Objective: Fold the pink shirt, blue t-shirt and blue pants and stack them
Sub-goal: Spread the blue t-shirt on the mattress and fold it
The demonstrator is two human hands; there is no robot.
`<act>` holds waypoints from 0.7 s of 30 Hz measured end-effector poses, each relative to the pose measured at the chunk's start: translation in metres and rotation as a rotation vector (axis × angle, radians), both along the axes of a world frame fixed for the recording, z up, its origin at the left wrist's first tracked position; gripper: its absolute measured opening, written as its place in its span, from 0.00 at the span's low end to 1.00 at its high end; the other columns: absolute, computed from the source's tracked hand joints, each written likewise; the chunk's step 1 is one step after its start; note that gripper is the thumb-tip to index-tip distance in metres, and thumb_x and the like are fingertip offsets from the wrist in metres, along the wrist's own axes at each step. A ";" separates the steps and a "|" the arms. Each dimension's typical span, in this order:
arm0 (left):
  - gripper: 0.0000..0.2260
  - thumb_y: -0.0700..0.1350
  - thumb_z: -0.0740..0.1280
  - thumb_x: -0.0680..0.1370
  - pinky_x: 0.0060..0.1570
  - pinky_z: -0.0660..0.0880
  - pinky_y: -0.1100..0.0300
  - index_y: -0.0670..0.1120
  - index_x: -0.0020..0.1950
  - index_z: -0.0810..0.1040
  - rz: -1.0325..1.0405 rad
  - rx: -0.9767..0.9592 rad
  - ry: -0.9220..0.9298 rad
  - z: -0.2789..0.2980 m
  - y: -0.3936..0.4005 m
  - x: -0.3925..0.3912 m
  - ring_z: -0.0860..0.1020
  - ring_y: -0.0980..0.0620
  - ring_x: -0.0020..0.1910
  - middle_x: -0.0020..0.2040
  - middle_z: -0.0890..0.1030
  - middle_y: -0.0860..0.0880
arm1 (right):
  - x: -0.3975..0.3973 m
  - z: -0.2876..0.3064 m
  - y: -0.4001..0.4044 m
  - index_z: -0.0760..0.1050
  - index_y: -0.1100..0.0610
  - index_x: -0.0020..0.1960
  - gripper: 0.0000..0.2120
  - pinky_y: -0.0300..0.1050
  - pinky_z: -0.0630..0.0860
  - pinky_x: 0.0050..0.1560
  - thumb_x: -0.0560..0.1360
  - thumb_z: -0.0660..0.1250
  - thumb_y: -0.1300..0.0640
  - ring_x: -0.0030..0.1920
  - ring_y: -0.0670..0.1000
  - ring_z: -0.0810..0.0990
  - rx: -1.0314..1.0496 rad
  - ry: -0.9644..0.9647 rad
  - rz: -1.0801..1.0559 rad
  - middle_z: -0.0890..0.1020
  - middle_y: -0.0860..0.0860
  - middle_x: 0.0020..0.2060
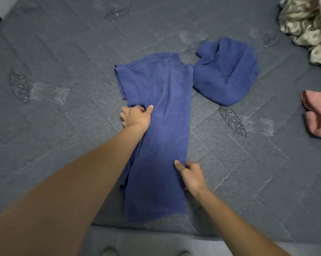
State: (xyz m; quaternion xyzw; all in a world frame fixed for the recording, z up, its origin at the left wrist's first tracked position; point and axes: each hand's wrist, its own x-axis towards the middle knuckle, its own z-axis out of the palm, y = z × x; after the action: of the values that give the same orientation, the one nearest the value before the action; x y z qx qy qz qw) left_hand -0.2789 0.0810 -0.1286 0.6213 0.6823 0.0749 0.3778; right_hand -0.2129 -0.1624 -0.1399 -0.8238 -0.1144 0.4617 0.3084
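Blue t-shirt [161, 126] lies flat mid-frame on the grey quilted bed [63, 71], folded lengthwise into a long strip, one sleeve out at 10 o'clock. Left hand [135, 116] pinches a bunch of cloth at the strip's 9 o'clock edge, thumb on top. Right hand [190, 175] grips the 3 o'clock edge, lower down. Blue pants [228, 72] sit bundled at 1 o'clock, touching the tee. Pink shirt [316, 113] at 3 o'clock, well apart.

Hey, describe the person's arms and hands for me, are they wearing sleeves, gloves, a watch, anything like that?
Both arms are bare from the frame's lower edge to the wrists: no sleeves show. The left hand and right hand are bare too, with no gloves, and no watch, bracelet or ring is visible. The picture is slightly blurred, so fine details like small rings can't be ruled out.
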 end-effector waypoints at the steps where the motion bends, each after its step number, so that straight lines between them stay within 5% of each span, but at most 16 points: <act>1: 0.24 0.67 0.67 0.75 0.70 0.65 0.44 0.48 0.55 0.84 0.037 -0.016 -0.006 -0.002 0.010 0.007 0.64 0.39 0.70 0.69 0.67 0.43 | 0.002 -0.003 0.002 0.81 0.63 0.46 0.22 0.60 0.82 0.45 0.76 0.70 0.41 0.38 0.54 0.84 -0.001 0.011 -0.007 0.86 0.55 0.38; 3: 0.29 0.67 0.68 0.74 0.71 0.64 0.45 0.44 0.59 0.82 0.127 -0.037 -0.039 -0.005 0.027 0.016 0.64 0.38 0.71 0.70 0.68 0.40 | 0.007 -0.009 0.005 0.79 0.65 0.47 0.28 0.60 0.83 0.42 0.71 0.70 0.37 0.36 0.53 0.81 -0.005 0.009 -0.009 0.86 0.60 0.41; 6: 0.26 0.65 0.68 0.75 0.72 0.65 0.46 0.46 0.63 0.80 0.228 -0.020 -0.059 -0.009 0.049 0.024 0.68 0.38 0.70 0.71 0.71 0.40 | 0.010 -0.017 0.004 0.78 0.67 0.45 0.24 0.53 0.78 0.34 0.76 0.71 0.44 0.33 0.53 0.78 0.048 0.016 -0.023 0.84 0.62 0.36; 8: 0.14 0.61 0.67 0.76 0.68 0.70 0.45 0.50 0.46 0.80 0.269 0.049 -0.107 -0.011 0.063 0.026 0.73 0.36 0.65 0.64 0.77 0.40 | 0.011 -0.020 -0.001 0.79 0.67 0.45 0.19 0.45 0.72 0.31 0.80 0.69 0.50 0.32 0.52 0.78 0.103 0.039 -0.041 0.84 0.61 0.34; 11: 0.20 0.52 0.67 0.79 0.52 0.75 0.51 0.48 0.33 0.62 0.291 0.174 -0.341 -0.012 0.079 0.024 0.74 0.37 0.43 0.41 0.78 0.42 | 0.009 -0.018 -0.007 0.81 0.65 0.44 0.15 0.40 0.72 0.29 0.82 0.67 0.54 0.32 0.48 0.79 0.180 0.029 -0.036 0.86 0.60 0.39; 13: 0.18 0.47 0.66 0.80 0.45 0.71 0.54 0.48 0.35 0.62 0.291 0.243 -0.446 -0.012 0.089 0.015 0.66 0.47 0.39 0.35 0.70 0.49 | 0.007 -0.020 -0.007 0.81 0.64 0.43 0.15 0.46 0.75 0.31 0.82 0.67 0.54 0.33 0.48 0.79 0.205 0.003 -0.026 0.86 0.60 0.40; 18: 0.04 0.48 0.64 0.83 0.49 0.75 0.57 0.48 0.51 0.74 0.308 0.148 -0.571 -0.018 0.093 -0.017 0.76 0.50 0.46 0.50 0.80 0.48 | 0.004 -0.023 -0.008 0.80 0.63 0.44 0.21 0.61 0.81 0.43 0.77 0.66 0.44 0.36 0.53 0.82 0.196 -0.037 -0.016 0.86 0.60 0.40; 21: 0.13 0.51 0.67 0.81 0.35 0.75 0.57 0.48 0.59 0.66 0.289 -0.072 -0.689 -0.005 0.058 -0.038 0.76 0.52 0.37 0.46 0.78 0.48 | 0.004 -0.016 -0.008 0.82 0.60 0.44 0.16 0.60 0.81 0.44 0.77 0.69 0.46 0.41 0.61 0.86 0.208 -0.002 -0.049 0.87 0.58 0.40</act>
State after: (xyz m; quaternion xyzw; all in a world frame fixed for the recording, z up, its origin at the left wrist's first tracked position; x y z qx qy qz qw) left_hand -0.3172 0.1394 -0.1340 0.4430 0.5981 0.3081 0.5926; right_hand -0.2091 -0.1707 -0.1564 -0.7905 -0.1418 0.4386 0.4033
